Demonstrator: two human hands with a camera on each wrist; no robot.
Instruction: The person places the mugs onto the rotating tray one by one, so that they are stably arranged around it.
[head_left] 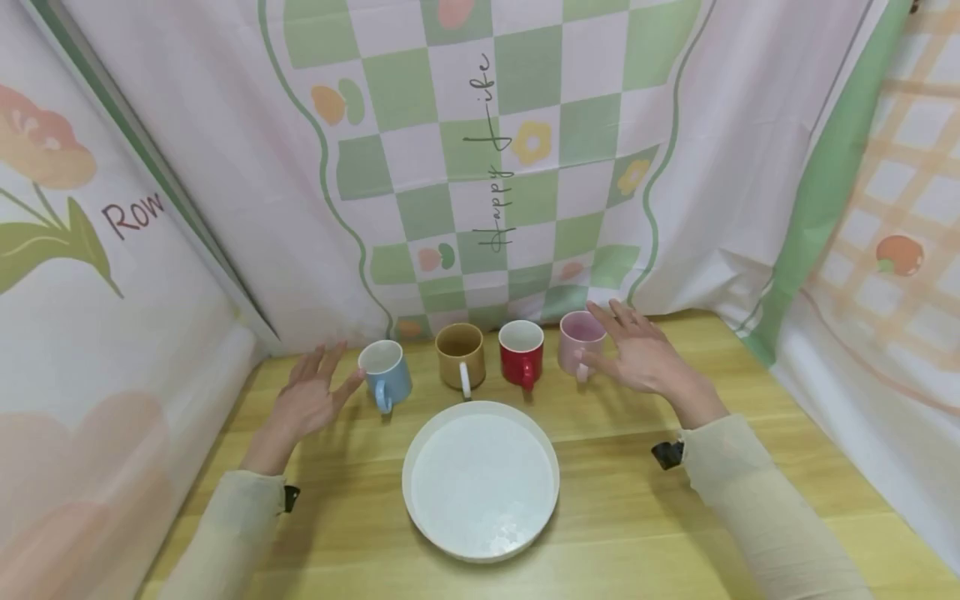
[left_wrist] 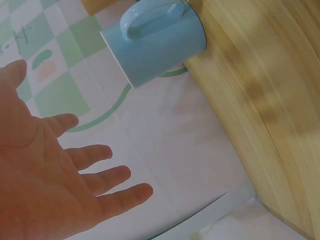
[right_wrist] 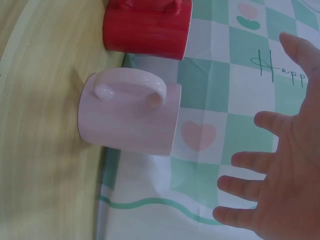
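Four mugs would be several: a light blue mug (head_left: 389, 377), a tan mug (head_left: 459, 358) with a white handle, a red mug (head_left: 521, 354) and a pink mug (head_left: 579, 343) stand upright in a row at the back of the table. My left hand (head_left: 306, 400) is spread beside the blue mug, fingers straight and holding nothing; the left wrist view shows a gap between them. Over by the pink mug, my right hand (head_left: 637, 354) has its fingers extended, and the right wrist view shows it apart from that mug. A round white tray (head_left: 480, 553) lies in front of the row.
The wooden table (head_left: 607, 517) meets a patterned curtain (head_left: 405, 92) right behind the mugs. More printed cloth hangs on the left side (head_left: 67, 350) and the right side (head_left: 900, 167).
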